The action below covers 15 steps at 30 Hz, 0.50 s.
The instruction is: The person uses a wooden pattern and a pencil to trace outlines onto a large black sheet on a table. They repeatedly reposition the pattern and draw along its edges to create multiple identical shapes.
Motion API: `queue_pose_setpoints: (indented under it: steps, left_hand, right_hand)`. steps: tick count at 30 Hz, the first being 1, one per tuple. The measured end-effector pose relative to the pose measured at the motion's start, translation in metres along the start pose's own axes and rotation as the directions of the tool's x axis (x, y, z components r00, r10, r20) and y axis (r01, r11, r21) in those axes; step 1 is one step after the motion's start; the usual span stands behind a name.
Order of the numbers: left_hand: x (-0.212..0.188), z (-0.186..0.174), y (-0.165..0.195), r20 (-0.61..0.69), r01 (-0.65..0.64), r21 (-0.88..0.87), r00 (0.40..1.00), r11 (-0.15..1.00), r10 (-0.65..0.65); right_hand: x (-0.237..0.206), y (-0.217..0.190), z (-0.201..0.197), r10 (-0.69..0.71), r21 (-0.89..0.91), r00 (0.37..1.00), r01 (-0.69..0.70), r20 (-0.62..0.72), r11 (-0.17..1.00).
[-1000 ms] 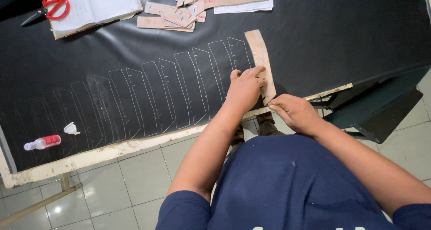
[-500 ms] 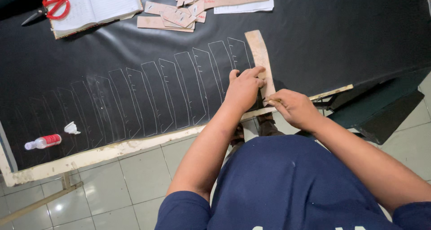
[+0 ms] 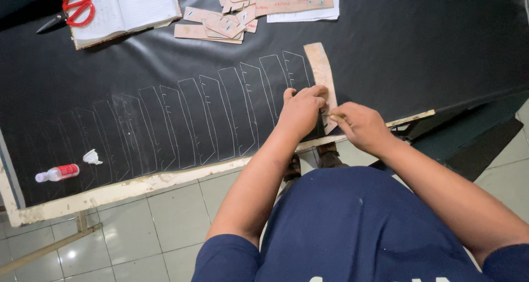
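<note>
Pinning the tan cardboard template (image 3: 322, 78) flat on the black leatherette sheet (image 3: 430, 45), the left hand (image 3: 300, 112) presses spread-fingered; the right hand (image 3: 361, 126) pinches a thin marker. A dozen-odd outlines (image 3: 182, 122) drawn; bare sheet remains rightward.

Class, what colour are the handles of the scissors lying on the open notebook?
Red. The scissors show clearly in the head view, resting on the notebook at the table's far left.

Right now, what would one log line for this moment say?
left hand: pressing cardboard template onto black sheet | right hand: thin marking tool at template edge | traced outlines alongside
</note>
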<state>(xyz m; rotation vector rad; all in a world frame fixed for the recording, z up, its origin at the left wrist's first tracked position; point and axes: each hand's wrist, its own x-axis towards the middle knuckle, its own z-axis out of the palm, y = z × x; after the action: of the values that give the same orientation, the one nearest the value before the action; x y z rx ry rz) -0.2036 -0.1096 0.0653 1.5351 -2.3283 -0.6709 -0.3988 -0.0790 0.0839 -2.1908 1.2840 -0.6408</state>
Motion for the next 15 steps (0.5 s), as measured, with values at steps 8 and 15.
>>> queue_pose_setpoints:
  steps: [8,15]
  left_hand:
    - [0.003,0.001,-0.006,-0.035,0.002,-0.026,0.999,1.000,-0.003]
    - [0.007,-0.008,-0.004,0.021,0.037,-0.058,0.999,0.998,-0.035]
  right_hand:
    - [0.010,0.001,-0.001,0.026,0.059,0.999,-0.024,-0.030,0.998]
    - [0.023,-0.002,0.001,-0.066,-0.069,0.996,0.062,-0.060,0.996]
